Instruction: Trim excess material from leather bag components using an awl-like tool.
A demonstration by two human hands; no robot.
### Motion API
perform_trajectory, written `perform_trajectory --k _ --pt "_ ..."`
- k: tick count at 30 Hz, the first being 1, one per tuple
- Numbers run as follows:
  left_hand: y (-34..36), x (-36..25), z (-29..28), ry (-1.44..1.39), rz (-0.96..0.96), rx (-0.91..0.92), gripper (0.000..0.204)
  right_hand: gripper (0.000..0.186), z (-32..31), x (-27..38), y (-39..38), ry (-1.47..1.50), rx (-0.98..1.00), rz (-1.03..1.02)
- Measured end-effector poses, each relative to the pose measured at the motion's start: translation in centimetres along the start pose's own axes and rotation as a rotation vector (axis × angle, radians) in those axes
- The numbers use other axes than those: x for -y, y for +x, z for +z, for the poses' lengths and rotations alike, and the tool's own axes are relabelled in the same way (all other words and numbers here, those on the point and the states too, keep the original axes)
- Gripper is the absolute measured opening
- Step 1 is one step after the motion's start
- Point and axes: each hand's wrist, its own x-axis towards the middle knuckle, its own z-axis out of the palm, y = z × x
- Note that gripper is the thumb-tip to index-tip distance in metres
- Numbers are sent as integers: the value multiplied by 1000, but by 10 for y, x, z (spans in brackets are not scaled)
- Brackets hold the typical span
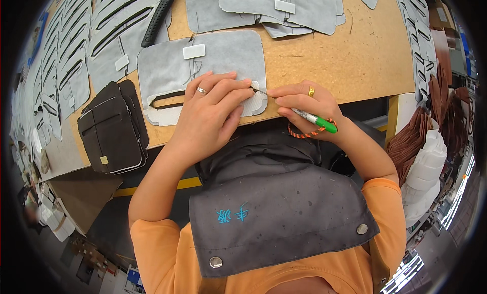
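Left hand [213,111] presses grey piece [203,75] at table edge [355,93]; right hand [304,103] apparently pinches pen [312,119].

A stack of cut pieces [114,127] lies left of the flat piece [203,65] on the table [355,55].

Grey felt piece [203,65] with white tabs on a tan board [355,55], centre frame. Marker [314,120] has a green cap. Dark brown stack [114,126] at left, orange sleeves, grey apron [279,213] with blue writing.
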Motion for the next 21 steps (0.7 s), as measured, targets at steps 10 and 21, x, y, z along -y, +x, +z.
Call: perform_trajectory --k 10,21 --pt "-8 -4 7 49 25 -19 32 8 0 1 0 5 -2 34" --pt "-10 -3 14 69 30 -89 38 8 0 12 9 207 -58 245"
